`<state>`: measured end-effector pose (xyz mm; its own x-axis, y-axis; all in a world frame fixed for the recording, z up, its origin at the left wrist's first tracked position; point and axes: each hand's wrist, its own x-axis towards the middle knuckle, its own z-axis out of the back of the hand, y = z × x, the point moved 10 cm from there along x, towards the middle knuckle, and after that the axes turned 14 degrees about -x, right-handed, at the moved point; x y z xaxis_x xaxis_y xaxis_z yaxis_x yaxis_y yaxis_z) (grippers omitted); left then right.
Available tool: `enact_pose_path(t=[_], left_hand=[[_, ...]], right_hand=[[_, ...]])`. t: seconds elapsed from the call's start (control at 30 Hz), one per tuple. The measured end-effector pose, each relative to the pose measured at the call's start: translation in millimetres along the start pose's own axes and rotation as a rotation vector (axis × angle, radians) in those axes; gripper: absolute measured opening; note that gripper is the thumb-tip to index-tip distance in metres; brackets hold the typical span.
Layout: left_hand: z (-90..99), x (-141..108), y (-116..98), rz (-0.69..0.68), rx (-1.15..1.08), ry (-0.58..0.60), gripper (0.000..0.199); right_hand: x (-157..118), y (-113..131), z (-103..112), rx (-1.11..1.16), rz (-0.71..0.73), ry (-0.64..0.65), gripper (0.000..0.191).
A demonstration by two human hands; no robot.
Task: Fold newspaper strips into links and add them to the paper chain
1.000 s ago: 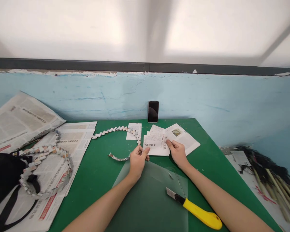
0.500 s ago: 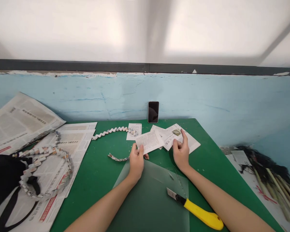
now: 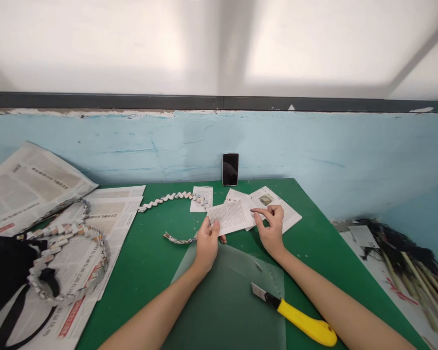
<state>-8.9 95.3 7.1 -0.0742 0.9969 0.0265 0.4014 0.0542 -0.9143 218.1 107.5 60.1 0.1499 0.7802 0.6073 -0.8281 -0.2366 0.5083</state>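
Observation:
A small printed sheet of paper (image 3: 229, 217) is pinched at its left end by the thumb and fingers of my left hand (image 3: 207, 243). My right hand (image 3: 272, 231) is at the sheet's right end, thumb and index finger apart around its edge. Behind it on the green table lie loose paper pieces, one with a picture (image 3: 288, 218). A folded paper chain (image 3: 170, 197) runs from the newspapers to a small paper piece (image 3: 198, 204); a short chain end (image 3: 178, 240) shows beside my left hand. In front is a yellow-handled knife (image 3: 302, 323), blade bare.
A translucent mat (image 3: 219, 301) lies on the green table (image 3: 131, 277). Newspapers (image 3: 120, 214), a coiled paper chain (image 3: 100, 248) and a black bag (image 3: 7, 272) are at left. A phone (image 3: 230, 169) leans on the wall. Bundled stalks (image 3: 419, 277) lie beyond the right edge.
My right hand's raised index finger has come down and left to the sheet's right end. The sheet in my left hand has shifted slightly right.

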Motion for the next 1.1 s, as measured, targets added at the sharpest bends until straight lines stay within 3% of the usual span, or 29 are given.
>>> enact_pose_path(t=[0.13, 0.3, 0.43, 0.67, 0.77, 0.97, 1.1], left_hand=[[-2.6, -1, 1, 0.006, -0.008, 0.030, 0.047], [-7.9, -2, 1, 0.017, -0.022, 0.074, 0.047], [-7.7, 1, 2, 0.031, -0.034, 0.075, 0.043], [-7.4, 2, 7, 0.049, -0.127, 0.134, 0.027], [-9.0, 1, 7, 0.047, -0.147, 0.167, 0.015], [-18.2, -3, 4, 0.044, -0.101, 0.215, 0.014], [-24.3, -6, 2, 0.034, 0.049, 0.257, 0.018]], right_hand=[[-2, -1, -21, 0.200, 0.024, 0.179, 0.033], [-8, -17, -49, 0.476, -0.152, 0.395, 0.039], [-12, -13, -59, 0.579, -0.186, 0.514, 0.040], [-10, -18, -66, 0.731, -0.274, 0.559, 0.028], [-10, -25, -67, 0.771, -0.268, 0.519, 0.019], [-9, -26, -62, 0.746, -0.226, 0.474, 0.026], [-6, -22, -59, 0.672, -0.222, 0.450, 0.028]])
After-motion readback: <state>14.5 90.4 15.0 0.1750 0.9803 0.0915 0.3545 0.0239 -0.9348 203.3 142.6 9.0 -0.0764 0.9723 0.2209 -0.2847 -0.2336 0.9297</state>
